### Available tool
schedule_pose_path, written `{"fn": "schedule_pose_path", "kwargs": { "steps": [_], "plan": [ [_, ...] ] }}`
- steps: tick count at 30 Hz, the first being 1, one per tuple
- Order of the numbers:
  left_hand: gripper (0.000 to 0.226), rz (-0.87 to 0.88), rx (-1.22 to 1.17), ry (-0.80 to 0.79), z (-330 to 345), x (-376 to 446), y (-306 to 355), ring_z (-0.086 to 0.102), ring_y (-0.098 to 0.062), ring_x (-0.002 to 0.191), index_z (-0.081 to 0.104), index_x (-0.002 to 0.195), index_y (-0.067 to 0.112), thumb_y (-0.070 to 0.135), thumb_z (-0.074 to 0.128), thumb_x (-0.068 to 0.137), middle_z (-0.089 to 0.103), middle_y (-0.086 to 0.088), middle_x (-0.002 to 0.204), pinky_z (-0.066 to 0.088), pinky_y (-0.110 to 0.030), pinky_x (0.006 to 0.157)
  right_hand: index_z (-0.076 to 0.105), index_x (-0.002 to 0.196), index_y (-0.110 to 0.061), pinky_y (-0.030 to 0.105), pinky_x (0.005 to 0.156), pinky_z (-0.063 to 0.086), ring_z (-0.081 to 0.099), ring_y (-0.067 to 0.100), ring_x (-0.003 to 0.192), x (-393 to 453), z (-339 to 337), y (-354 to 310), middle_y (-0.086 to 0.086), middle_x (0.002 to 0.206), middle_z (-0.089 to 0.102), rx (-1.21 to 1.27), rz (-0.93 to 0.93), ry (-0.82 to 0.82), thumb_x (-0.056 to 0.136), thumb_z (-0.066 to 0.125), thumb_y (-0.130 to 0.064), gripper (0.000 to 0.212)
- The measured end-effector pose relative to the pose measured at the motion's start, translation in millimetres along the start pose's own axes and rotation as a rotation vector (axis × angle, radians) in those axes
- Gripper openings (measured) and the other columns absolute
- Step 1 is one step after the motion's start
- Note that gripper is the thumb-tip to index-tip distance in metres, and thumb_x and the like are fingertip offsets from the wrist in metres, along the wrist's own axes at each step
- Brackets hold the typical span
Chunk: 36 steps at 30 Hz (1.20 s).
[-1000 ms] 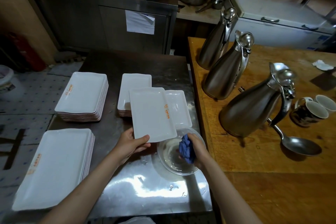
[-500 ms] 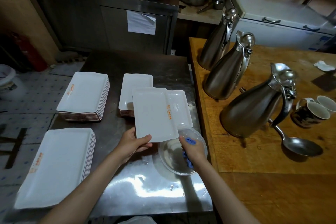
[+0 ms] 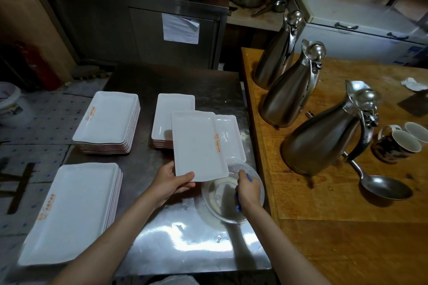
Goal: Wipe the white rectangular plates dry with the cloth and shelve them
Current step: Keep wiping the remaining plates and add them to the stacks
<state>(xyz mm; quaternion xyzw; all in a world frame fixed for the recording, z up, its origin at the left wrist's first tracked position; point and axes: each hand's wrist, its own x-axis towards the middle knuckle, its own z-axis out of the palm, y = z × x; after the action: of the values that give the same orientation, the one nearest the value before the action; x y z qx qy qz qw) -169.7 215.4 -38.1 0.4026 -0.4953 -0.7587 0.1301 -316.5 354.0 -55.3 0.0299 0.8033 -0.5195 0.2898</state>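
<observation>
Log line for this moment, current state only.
left hand: holds white plate by near edge | right hand: grips blue cloth over clear bowl | wiping: not begun | stacks on steel table: three

The blue cloth is almost wholly hidden by the right hand; only slivers are seen at its edges. The orange print on the held plate is too small to be read. The plates beneath it are partly covered. The near-left plate stack is cut off at the lower left frame edge.
</observation>
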Motion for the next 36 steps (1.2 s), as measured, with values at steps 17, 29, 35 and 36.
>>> {"fn": "schedule_pose_path", "kwargs": {
  "steps": [17,29,35,36],
  "plan": [
    [0.032,-0.004,-0.035,-0.052,10.2,0.0,-2.6,0.07,-0.017,0.068,0.058,0.108,0.015,-0.004,0.066,0.084,0.07,-0.007,0.1,0.058,-0.024,0.062,0.045,0.133,-0.03,0.005,0.088,0.033,0.043,0.011,0.111,-20.2,-3.4,-51.9,-0.005,0.12,0.042,-0.429,-0.723,-0.262,0.076,0.072,-0.012,0.066],
    [0.029,-0.006,-0.081,-0.05,4.0,-1.7,1.0,0.07,-0.018,0.064,0.058,0.106,0.017,-0.004,0.063,0.085,0.071,-0.005,0.097,0.058,-0.024,0.061,0.066,0.116,-0.025,0.026,0.092,0.04,0.045,0.022,0.114,-17.5,-8.5,-21.8,0.004,0.119,0.052,-0.568,-0.939,-0.249,0.079,0.069,-0.011,0.04],
    [0.03,-0.012,-0.06,-0.095,9.7,-4.5,2.1,0.07,-0.017,0.065,0.058,0.106,0.017,-0.005,0.062,0.086,0.071,-0.006,0.096,0.058,-0.024,0.062,0.068,0.105,-0.011,0.026,0.081,0.043,0.057,0.027,0.092,-4.2,-8.1,-36.5,0.007,0.099,0.065,-0.557,-1.018,-0.123,0.071,0.063,0.003,0.037],
    [0.03,-0.006,-0.058,-0.101,10.5,-4.7,2.6,0.07,-0.017,0.067,0.058,0.106,0.017,-0.005,0.061,0.086,0.071,-0.006,0.097,0.058,-0.024,0.062,0.067,0.104,-0.01,0.027,0.08,0.043,0.057,0.028,0.09,-2.6,-7.3,-41.2,0.007,0.098,0.066,-0.557,-1.024,-0.114,0.07,0.062,0.003,0.037]
  ]
}}
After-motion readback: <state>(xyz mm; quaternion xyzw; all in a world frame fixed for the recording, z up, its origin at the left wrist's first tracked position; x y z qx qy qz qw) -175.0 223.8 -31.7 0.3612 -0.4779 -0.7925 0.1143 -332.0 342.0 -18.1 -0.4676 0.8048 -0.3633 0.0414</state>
